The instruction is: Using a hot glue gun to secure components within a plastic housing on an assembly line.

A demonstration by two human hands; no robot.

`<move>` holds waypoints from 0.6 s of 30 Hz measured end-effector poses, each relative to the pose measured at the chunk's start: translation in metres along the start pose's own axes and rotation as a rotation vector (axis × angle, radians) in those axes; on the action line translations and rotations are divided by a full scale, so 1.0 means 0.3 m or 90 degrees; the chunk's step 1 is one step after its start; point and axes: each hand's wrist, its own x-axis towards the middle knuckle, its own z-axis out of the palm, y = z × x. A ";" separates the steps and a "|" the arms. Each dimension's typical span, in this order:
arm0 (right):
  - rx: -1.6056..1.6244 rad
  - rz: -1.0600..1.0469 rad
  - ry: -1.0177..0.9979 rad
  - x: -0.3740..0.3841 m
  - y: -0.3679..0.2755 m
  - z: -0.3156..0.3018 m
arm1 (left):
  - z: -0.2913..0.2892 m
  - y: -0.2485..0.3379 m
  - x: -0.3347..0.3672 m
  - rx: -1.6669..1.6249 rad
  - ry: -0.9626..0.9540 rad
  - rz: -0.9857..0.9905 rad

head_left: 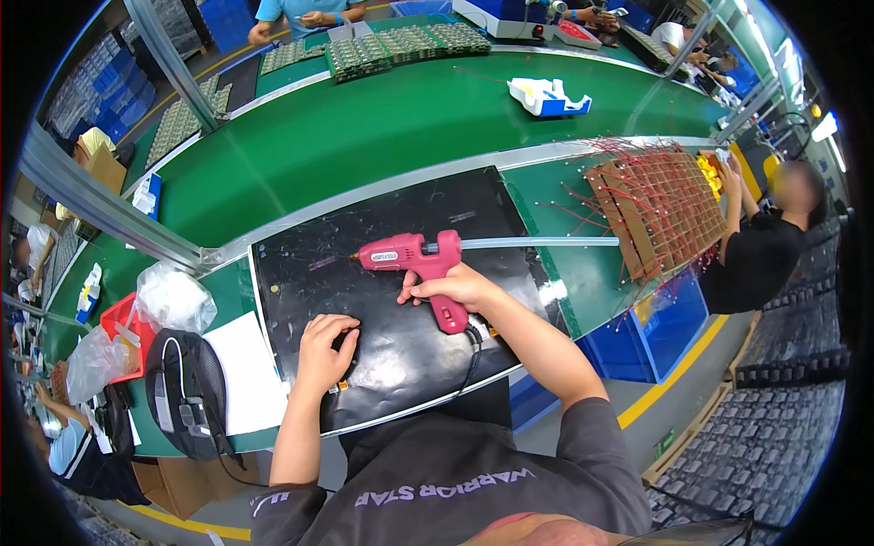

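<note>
Belt (410,127): smooth, green, bowed by the lens. Mat (391,214): black, glossy, scuffed. Glue gun (437,265): pink plastic, held over the mat, nozzle leftward. Glue stick (546,243): translucent rod, behind the gun. Trigger: mostly hidden by fingers. Cord (474,358): black, far end unseen. Right hand (462,286): wrapped round the gun's grip. Left hand (325,353): fingers loosely bent, half open, nothing visible in it; mat contact unclear.

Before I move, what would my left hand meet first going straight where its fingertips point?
Probably the pink hot-glue gun's handle in your right hand, though height is unclear; it might pass underneath.
</note>
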 end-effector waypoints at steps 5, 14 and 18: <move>-0.001 -0.007 -0.005 0.003 0.002 -0.005 | -0.004 0.002 0.005 0.013 -0.002 0.013; 0.016 -0.006 -0.002 0.004 0.010 -0.005 | -0.006 0.004 -0.004 0.030 -0.003 0.028; 0.016 -0.014 0.004 -0.004 0.002 0.001 | -0.048 0.073 -0.001 0.088 -0.062 0.054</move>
